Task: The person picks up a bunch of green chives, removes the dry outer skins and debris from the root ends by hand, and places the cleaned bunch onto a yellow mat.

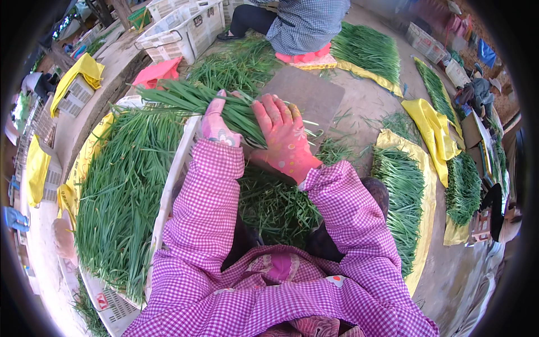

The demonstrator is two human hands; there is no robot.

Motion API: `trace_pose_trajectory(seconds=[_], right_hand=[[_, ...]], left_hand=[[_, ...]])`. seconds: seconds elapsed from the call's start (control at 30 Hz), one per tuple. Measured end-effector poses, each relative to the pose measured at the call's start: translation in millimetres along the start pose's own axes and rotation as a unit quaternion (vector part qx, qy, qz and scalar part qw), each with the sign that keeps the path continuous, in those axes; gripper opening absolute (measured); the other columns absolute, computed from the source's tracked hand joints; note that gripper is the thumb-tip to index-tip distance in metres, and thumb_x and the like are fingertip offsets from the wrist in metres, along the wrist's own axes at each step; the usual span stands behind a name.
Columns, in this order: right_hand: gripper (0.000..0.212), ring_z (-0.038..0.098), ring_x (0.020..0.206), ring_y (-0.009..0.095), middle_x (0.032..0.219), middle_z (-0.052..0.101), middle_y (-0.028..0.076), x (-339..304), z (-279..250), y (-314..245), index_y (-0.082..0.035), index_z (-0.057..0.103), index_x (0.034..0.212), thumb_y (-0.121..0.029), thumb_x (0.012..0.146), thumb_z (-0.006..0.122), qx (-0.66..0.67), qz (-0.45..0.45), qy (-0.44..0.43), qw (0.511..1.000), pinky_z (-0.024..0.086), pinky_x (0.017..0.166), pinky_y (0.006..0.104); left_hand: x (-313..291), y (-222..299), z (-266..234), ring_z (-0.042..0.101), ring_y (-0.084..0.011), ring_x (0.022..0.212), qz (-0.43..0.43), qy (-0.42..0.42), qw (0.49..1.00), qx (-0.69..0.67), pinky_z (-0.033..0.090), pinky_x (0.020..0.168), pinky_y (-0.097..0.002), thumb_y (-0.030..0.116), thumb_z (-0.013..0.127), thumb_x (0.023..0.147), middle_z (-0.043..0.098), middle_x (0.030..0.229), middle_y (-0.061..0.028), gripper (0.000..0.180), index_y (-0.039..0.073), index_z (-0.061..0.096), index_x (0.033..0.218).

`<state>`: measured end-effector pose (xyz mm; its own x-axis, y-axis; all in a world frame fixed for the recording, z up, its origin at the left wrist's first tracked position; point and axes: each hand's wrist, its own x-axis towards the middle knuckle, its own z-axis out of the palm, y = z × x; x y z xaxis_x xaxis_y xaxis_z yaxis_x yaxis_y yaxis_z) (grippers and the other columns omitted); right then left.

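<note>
A bunch of chives point(185, 100) lies sideways between my hands, its green leaf tips toward the left and its pale ends showing past my right hand. My left hand point(220, 122), in a pink glove, is closed around the middle of the bunch with the thumb up. My right hand point(284, 135), in a coral glove with light spots, lies over the bunch nearer the pale ends, fingers bent across it; its thumb is mostly hidden. Beneath my hands, loose chives point(275, 205) are heaped between my legs.
At my left stands a white crate point(175, 163) heaped with chives point(126, 196). Bundled chives point(398, 196) lie on yellow sheeting at my right. A flat board point(306, 92) lies ahead. Beyond it a person point(306, 28) sits by white crates point(188, 39). A yellow cloth point(429, 132) lies far right.
</note>
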<state>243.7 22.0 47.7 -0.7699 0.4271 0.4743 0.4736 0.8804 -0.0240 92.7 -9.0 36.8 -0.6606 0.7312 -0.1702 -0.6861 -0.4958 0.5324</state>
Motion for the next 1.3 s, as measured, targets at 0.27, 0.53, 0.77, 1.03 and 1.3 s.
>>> trace_pose_trajectory(seconds=[0.27,0.53,0.77,1.03,1.3], right_hand=[[0.064,0.063,0.089,0.031,0.101,0.064,0.014,-9,32,27,-0.005,0.040,0.130,-0.013,0.072,0.066,0.330,0.196,0.003,0.924,0.049,0.076,0.0347],[0.028,0.063,0.068,0.022,0.084,0.063,0.011,-14,-17,82,0.002,0.056,0.099,0.003,0.072,0.061,0.747,0.382,0.151,0.522,0.053,0.059,0.0353],[0.025,0.061,0.068,0.020,0.080,0.061,0.009,-31,-31,104,0.001,0.056,0.101,-0.007,0.077,0.055,0.783,0.331,0.217,0.479,0.053,0.060,0.0320],[0.028,0.063,0.067,0.022,0.081,0.063,0.010,-39,-19,84,0.000,0.057,0.099,0.003,0.071,0.062,0.790,0.337,0.201,0.472,0.054,0.061,0.0350],[0.026,0.063,0.068,0.023,0.082,0.063,0.012,-42,-16,69,0.001,0.056,0.097,0.003,0.072,0.062,0.828,0.327,0.158,0.426,0.054,0.063,0.0353]], left_hand=[[-32,-15,16,0.056,-0.0214,0.097,-0.121,-0.145,0.982,0.029,0.047,0.083,-0.0382,0.010,0.057,0.085,0.056,0.107,-0.0088,0.026,0.005,0.052,0.110],[-28,10,9,0.052,-0.0263,0.104,0.098,-0.050,0.978,0.180,0.047,0.079,-0.0399,0.015,0.060,0.082,0.049,0.118,-0.0106,0.051,0.010,0.038,0.128],[-28,10,-33,0.059,-0.0194,0.088,0.059,0.082,0.979,0.175,0.048,0.070,-0.0309,0.016,0.062,0.083,0.058,0.105,-0.0061,0.034,0.011,0.051,0.115],[-61,-45,-17,0.055,-0.0136,0.095,0.047,-0.213,0.849,0.482,0.044,0.083,-0.0281,0.022,0.065,0.082,0.059,0.105,-0.0066,0.038,0.005,0.052,0.114],[-65,-51,-12,0.059,-0.0193,0.095,0.017,-0.164,0.900,0.404,0.046,0.085,-0.0318,0.023,0.066,0.081,0.063,0.102,-0.0100,0.036,0.002,0.055,0.108]])
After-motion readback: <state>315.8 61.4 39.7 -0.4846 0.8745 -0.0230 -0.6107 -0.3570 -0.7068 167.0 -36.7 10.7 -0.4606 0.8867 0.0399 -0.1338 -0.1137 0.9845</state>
